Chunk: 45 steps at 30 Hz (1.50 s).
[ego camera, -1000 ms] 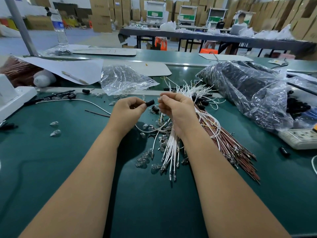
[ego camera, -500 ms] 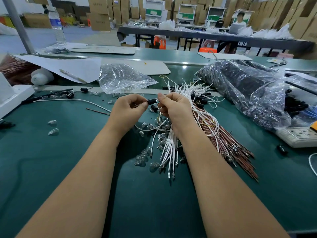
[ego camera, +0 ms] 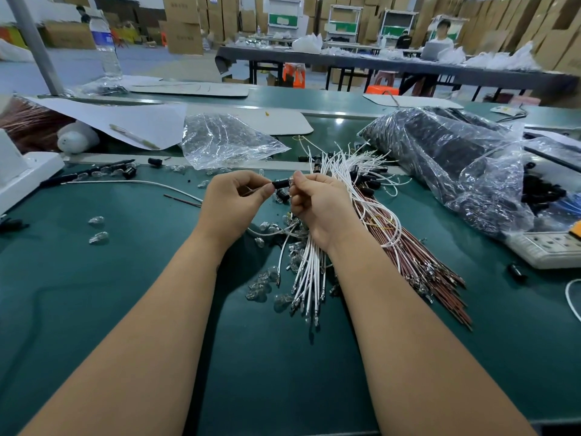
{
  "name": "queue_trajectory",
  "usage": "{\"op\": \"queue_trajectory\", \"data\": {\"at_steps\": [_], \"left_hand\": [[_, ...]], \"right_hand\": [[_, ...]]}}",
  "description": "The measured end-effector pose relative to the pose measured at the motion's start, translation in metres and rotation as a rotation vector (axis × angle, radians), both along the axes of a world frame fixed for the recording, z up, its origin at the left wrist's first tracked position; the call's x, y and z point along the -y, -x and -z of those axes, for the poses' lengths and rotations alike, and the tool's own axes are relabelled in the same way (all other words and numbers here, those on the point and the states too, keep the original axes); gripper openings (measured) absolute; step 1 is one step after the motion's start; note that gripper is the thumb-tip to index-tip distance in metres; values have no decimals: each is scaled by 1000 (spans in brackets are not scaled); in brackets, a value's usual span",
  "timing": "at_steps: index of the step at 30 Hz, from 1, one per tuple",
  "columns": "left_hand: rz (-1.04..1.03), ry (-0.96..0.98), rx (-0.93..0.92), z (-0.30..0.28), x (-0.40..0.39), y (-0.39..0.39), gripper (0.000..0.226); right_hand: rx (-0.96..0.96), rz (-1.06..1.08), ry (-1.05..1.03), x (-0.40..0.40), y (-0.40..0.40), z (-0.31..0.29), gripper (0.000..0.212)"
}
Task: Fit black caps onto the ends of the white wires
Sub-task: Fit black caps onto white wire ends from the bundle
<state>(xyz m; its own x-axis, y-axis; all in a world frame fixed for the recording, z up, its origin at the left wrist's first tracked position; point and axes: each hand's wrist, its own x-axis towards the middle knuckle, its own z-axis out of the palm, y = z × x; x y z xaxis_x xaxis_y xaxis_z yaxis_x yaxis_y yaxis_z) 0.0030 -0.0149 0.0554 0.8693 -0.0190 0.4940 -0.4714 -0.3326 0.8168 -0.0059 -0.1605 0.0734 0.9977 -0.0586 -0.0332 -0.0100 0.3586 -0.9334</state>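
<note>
Since the earlier frame, little has been moved: both hands have been kept raised over the wire pile, and the black cap is now seen more fully in the gap between them.

A green table [ego camera: 94, 309] is spread under everything. On its right, a big clear bag [ego camera: 456, 165] stuffed with black parts is lying, with a white power strip [ego camera: 547, 247] near its front edge. A smaller crumpled clear bag [ego camera: 226, 140] is set beyond the hands, beside a white sheet [ego camera: 125, 121] on the left.

White wires [ego camera: 309, 275] are bundled below the right wrist and fanned out behind it, their far ends already carrying black caps. Brown wires [ego camera: 424, 269] are laid just beside them on the right. Small clear bulbs [ego camera: 259, 287] are scattered beside the white bundle, and two more are seen well apart at the left.

The left hand [ego camera: 232, 199] is curled, with the cap [ego camera: 281, 183] pinched at its left end between thumb and forefinger. The right hand [ego camera: 317, 202] is curled as well, its fingertips closed on the cap's right end, where something small and pale is pressed in; whether it is a wire end cannot be told.
</note>
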Motion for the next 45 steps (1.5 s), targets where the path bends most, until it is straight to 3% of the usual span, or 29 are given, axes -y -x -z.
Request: {"op": "queue_trajectory", "data": {"at_steps": [6, 17, 25, 35, 45], "left_hand": [[-11, -25, 38, -1, 2, 1, 2], [32, 57, -93, 0, -1, -1, 6], [31, 10, -122, 1, -1, -3, 6], [52, 22, -163, -3, 2, -1, 11], [36, 31, -128, -3, 3, 2, 4]], "right_hand": [[1, 26, -28, 0, -1, 0, 8], [-1, -15, 188, 3, -3, 2, 23], [55, 25, 330, -1, -3, 5, 27], [91, 59, 90, -1, -2, 1, 16], [97, 76, 185, -2, -1, 5, 26]]}}
